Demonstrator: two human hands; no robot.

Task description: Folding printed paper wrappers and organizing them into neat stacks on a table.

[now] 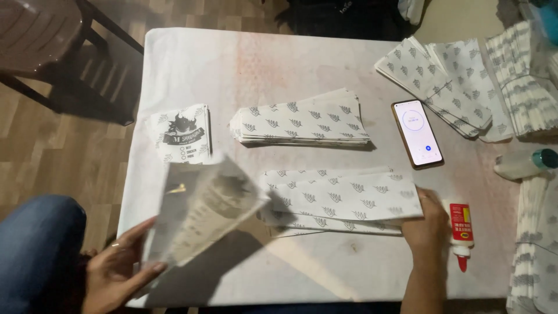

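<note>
Left hand (119, 270) grips a blurred paper bag (197, 212), lifted left of the flat printed stack (340, 200). Right hand (427, 224) presses open on the stack's right end, beside the glue bottle (461, 232); advise keeping that hold firm so sheets stay aligned on the counter (244, 64).

White table (232, 58), wooden floor (58, 151), dark chair (40, 29).

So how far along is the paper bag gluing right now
Done: a small stack of finished bags at the table's left. In hand: the left hand lifts a blurred bag; the right hand rests on the flat sheets beside the glue bottle. Left: that stack and another behind.
</note>
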